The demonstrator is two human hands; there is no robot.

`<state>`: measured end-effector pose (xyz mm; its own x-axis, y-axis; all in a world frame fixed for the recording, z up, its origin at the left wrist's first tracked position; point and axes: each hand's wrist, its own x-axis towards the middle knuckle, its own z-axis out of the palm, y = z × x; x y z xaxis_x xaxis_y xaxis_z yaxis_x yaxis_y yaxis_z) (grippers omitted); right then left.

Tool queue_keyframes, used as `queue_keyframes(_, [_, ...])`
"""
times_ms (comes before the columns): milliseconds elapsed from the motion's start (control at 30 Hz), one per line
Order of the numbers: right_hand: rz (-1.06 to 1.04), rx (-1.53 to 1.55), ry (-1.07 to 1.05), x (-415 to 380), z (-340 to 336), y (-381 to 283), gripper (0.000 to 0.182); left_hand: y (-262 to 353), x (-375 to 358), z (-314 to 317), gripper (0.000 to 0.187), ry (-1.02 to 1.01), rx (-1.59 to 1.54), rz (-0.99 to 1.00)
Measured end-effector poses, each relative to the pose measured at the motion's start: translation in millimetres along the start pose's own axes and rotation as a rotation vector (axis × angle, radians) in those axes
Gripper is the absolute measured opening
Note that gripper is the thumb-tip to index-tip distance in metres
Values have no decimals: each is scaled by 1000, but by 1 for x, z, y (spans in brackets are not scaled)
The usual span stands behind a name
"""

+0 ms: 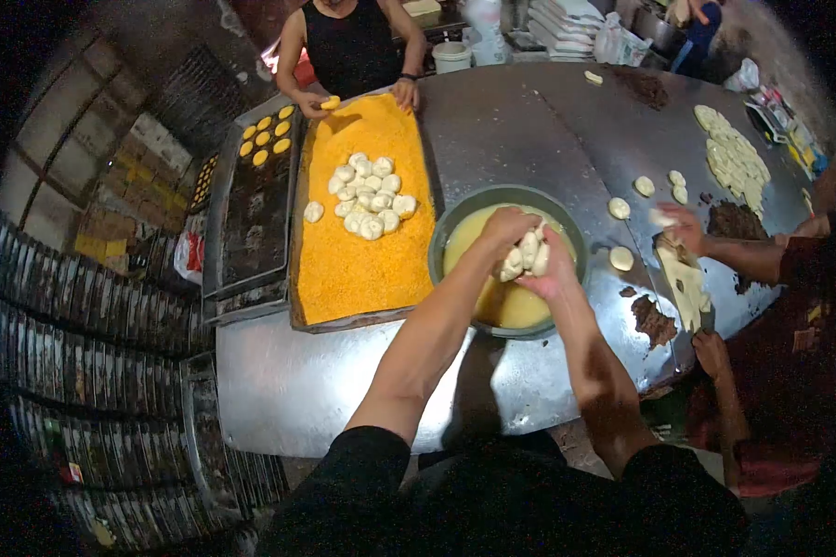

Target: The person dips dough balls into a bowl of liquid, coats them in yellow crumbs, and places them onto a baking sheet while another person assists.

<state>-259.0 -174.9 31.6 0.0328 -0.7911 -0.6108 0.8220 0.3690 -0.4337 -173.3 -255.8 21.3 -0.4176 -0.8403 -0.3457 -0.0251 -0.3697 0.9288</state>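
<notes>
1. The metal table point(529, 130) carries everything; a bowl point(455, 215) sits near its middle with a wide tray point(299, 278) just beside it on the left.
2. The tray is filled with orange crumbs point(362, 260), and a heap of pale dough pieces point(367, 197) lies on them toward the far end.
3. A darker baking tray point(251, 223) lies further left, holding a few crumb-coated pieces point(265, 137) at its far end.
4. The bowl holds a yellow liquid point(506, 302), most likely a batter or egg wash.
5. Over the bowl, the left hand point(504, 227) and right hand point(553, 269) are cupped together, pressing a wet clump of dough balls point(527, 253) between them, just above the liquid.
6. To do this dipping well, I judge the balls should be held loosely enough not to squash, turned so each is wet all round, and let drip over the bowl before going to the crumbs.
7. Across the table another person's hand point(314, 100) holds a coated piece over the crumbs; at the right a third person's hand point(683, 227) works among flat dough rounds point(622, 209).
</notes>
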Motion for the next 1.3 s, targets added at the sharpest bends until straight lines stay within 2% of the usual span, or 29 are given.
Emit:
queue_keyframes(67, [-19,35,-100,8,-16,4,46,-33,32,-1,36,49,161,74])
queue_keyframes(133, [-103,27,-87,-18,-5,10,47,5,-14,-2,37,16,358,153])
queue_keyframes(200, [-124,9,-172,-30,6,24,47,18,-43,-12,43,77,407,228])
queue_keyframes(233, [-108,29,-107,-39,24,32,47,28,-57,-25,44,75,419,212])
queue_keyframes(267, [-88,59,-189,-34,35,42,46,31,-64,-42,42,85,372,200])
queue_keyframes(400, [51,29,-178,18,114,82,37,41,-47,-147,26,127,173,140])
queue_keyframes(433, [58,3,-274,39,137,87,36,59,-43,-173,22,137,158,119])
queue_keyframes(467, [63,-45,-427,68,164,89,38,74,-32,-201,28,168,-12,4])
queue_keyframes(500, [58,-9,-450,86,197,88,47,95,-35,-226,37,222,-143,69])
queue_keyframes(533, [105,-5,-486,107,221,85,59,130,-64,-235,49,309,-229,-4])
queue_keyframes(567, [20,-35,-432,126,243,84,71,132,-58,-258,52,519,-232,114])
queue_keyframes(600, [13,-31,-441,136,261,80,71,111,-24,-307,53,334,-362,294])
queue_keyframes(667, [-149,-29,-251,150,280,76,78,88,-15,-319,44,854,-258,451])
queue_keyframes(700, [-193,-122,-382,154,270,73,78,77,-24,-320,41,746,-150,376])
queue_keyframes(733, [-194,-120,-376,153,255,72,78,62,-36,-319,37,637,-46,298])
queue_keyframes(800, [-326,-482,-493,135,217,67,69,41,-71,-267,32,530,-180,284])
queue_keyframes(867, [-392,-669,-371,92,175,61,60,9,-70,-234,32,353,-37,237])
queue_keyframes(933, [-572,-974,-182,75,126,48,52,8,-79,-181,35,132,101,294])
queue_keyframes(967, [-576,-982,-172,72,105,36,52,4,-67,-160,36,61,245,337])
queue_keyframes(1000, [-755,-1409,-115,69,83,24,48,-1,-55,-141,37,-11,389,378])
queue_keyframes(1033, [-921,-1837,-47,69,64,12,45,-11,-36,-124,37,-22,384,378])
queue_keyframes(1067, [-915,-1842,-34,76,45,3,45,-22,-14,-110,36,-15,584,451])
queue_keyframes(1100, [-893,-2005,9,89,24,-3,44,-30,-1,-98,35,-9,784,524])
queue_keyframes(1133, [-865,-2164,55,87,14,-9,43,-29,0,-91,35,-21,781,526])
queue_keyframes(1167, [-694,-2184,22,88,6,-15,44,-29,2,-88,35,-19,879,483])
queue_keyframes(1200, [-687,-2180,42,96,-8,-22,44,-29,4,-82,35,-20,977,438])
queue_keyframes(1267, [-687,-2129,-260,123,-45,-29,46,-60,44,-83,33,-163,1029,341])
queue_keyframes(1300, [-516,-2122,-282,117,-41,-32,46,-66,46,-84,33,-181,1057,343])
